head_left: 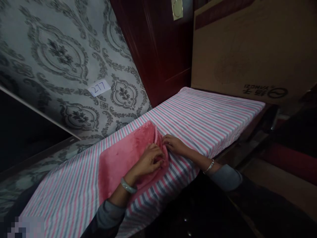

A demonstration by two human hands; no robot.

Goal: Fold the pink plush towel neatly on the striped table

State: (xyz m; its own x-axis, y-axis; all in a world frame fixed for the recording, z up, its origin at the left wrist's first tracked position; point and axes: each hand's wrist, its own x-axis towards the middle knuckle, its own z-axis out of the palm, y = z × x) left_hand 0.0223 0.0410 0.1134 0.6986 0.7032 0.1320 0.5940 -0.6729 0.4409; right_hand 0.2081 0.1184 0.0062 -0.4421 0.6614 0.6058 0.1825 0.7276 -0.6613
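A pink plush cloth [123, 148], roughly rectangular and thick, lies on a striped sheet [203, 115]. Whether it is a cover or a folded piece I cannot tell. Its right edge is bunched up in folds between my hands. My left hand [150, 160], with a bangle on the wrist, rests over this edge with its fingers curled in on the fabric. From the other side my right hand [173, 144] pinches the same gathered edge, its fingertips partly hidden by the folds. A thin bracelet sits on the right wrist.
The sheet covers a long narrow table beside a patterned wall [59, 49] bearing a paper label [99, 88]. A dark red door [158, 43] and a large cardboard box [247, 49] stand behind. A dark screen-like panel [27, 132] is at left.
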